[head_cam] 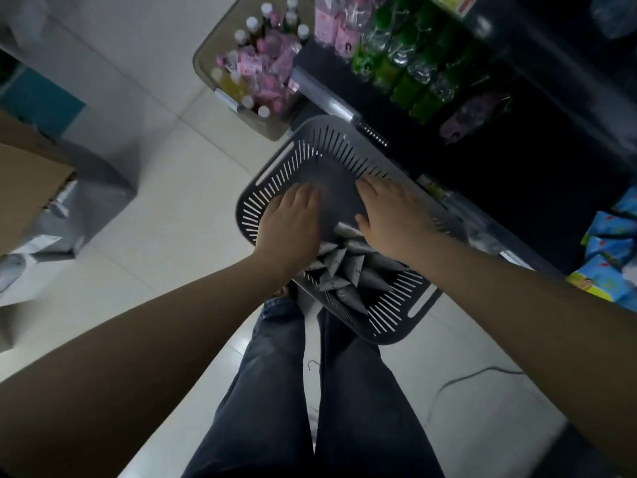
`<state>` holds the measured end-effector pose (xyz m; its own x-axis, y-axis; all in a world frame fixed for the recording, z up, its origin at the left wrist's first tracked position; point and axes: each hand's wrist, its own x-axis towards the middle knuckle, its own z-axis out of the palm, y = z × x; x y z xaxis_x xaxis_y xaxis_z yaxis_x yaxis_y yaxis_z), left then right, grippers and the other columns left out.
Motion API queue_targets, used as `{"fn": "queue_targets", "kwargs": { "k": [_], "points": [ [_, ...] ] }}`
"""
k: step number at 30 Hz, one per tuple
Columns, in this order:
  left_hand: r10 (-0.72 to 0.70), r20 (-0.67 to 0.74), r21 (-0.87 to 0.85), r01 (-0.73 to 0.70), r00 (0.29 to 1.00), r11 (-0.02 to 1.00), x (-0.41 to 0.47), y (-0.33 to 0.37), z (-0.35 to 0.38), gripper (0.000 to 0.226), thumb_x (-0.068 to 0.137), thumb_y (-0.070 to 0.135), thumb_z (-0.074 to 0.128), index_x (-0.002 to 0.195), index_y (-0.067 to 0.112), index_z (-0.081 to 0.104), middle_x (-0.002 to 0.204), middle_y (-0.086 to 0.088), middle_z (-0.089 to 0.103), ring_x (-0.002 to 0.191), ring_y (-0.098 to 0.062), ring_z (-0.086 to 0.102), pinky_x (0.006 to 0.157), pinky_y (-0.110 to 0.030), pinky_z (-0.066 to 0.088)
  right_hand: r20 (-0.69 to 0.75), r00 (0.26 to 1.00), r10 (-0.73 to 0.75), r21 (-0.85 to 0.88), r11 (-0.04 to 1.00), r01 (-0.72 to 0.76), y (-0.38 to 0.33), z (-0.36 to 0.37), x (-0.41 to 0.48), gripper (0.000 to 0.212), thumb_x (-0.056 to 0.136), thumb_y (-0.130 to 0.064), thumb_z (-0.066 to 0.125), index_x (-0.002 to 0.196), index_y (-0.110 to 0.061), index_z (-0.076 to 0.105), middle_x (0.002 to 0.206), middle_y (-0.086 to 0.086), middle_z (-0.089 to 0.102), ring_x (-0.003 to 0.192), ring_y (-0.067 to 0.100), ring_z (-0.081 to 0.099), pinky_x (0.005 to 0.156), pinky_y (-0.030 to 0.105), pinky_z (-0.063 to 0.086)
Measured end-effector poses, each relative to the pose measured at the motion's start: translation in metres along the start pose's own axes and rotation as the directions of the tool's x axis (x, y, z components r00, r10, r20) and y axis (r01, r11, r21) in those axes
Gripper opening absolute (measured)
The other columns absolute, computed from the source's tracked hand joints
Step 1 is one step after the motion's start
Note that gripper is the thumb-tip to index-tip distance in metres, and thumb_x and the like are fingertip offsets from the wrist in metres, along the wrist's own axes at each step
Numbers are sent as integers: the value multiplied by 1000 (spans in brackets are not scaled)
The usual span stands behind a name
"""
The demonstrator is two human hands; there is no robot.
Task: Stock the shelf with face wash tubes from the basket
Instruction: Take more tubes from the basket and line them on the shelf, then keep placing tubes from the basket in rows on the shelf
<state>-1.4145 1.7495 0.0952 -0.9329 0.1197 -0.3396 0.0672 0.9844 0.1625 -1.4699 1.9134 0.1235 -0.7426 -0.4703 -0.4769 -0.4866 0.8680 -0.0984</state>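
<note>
A grey slotted basket (pixel 275 188) stands on the floor in front of my legs, against the foot of a dark shelf (pixel 537 174). Several grey face wash tubes (pixel 348 270) lie heaped in the basket's near half, while its far half is bare. My left hand (pixel 289 225) reaches down into the basket at the left of the heap, fingers pointing forward. My right hand (pixel 389 215) hovers over the heap's right side, thumb next to a tube. Neither hand visibly grips a tube, and the palms hide what lies under them.
The shelf carries green bottles (pixel 406 74) and pink packets (pixel 337 25). A second bin (pixel 206 63) with bottles and pink packs stands beyond the basket. Cardboard and grey boxes (pixel 41 188) sit at the left. Blue packets (pixel 610 257) fill the right edge, and a cable (pixel 458 381) crosses the tiles.
</note>
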Motion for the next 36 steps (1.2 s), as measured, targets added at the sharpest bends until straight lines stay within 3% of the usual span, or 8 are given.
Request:
{"fn": "queue_targets", "kwargs": {
  "k": [6,11,14,17,20,29,32,36],
  "points": [
    [-32,106,-45,37,994,998,2,-2,36,37,87,23,46,119,7,55,118,-11,60,111,-30,54,93,-38,41,80,996,26,70,997,-31,8,40,15,50,96,-29,47,139,-6,36,142,12,42,131,28,40,108,39,35],
    [-30,190,-54,41,981,998,5,2,56,33,92,35,42,103,9,59,106,-11,63,99,-30,59,85,-36,42,125,992,13,124,992,-29,13,67,26,45,98,-27,43,139,-7,40,138,13,49,126,29,47,103,41,40],
    [-9,232,-63,24,973,998,7,6,67,38,92,40,41,105,10,60,104,-9,64,97,-30,60,84,-35,42,117,993,-12,155,988,-7,16,80,31,40,98,-26,43,133,-8,47,130,12,56,118,30,53,95,39,45],
    [26,241,-54,-14,970,998,10,9,72,39,94,41,38,115,18,61,105,-6,65,98,-27,60,83,-32,42,86,996,-13,166,986,-1,20,91,35,29,97,-26,44,114,-7,59,108,12,64,98,30,60,75,34,45],
    [44,246,-48,-33,968,998,15,10,73,34,96,36,40,113,17,63,106,-8,66,99,-29,61,84,-33,42,93,996,8,195,980,-26,21,98,36,26,97,-26,45,104,-10,64,94,11,67,84,30,62,61,31,39],
    [70,276,1,-73,959,997,24,8,89,25,92,25,48,114,31,60,94,-1,69,89,-26,65,70,-28,34,94,995,22,174,984,-39,29,105,41,30,100,-29,43,103,-14,69,89,13,68,81,33,65,58,30,36],
    [50,280,34,-62,959,998,28,4,93,27,91,22,50,115,28,62,95,0,70,88,-24,66,73,-30,43,97,995,38,154,987,-52,32,109,44,23,98,-18,46,104,-14,67,89,13,67,81,32,64,58,30,37],
    [31,285,65,-52,958,997,31,3,91,25,92,20,49,113,26,62,95,-1,69,88,-24,67,67,-31,42,70,996,52,146,987,-62,36,107,44,19,95,-12,49,103,-13,67,89,12,67,81,32,65,57,30,38]
  ]
}}
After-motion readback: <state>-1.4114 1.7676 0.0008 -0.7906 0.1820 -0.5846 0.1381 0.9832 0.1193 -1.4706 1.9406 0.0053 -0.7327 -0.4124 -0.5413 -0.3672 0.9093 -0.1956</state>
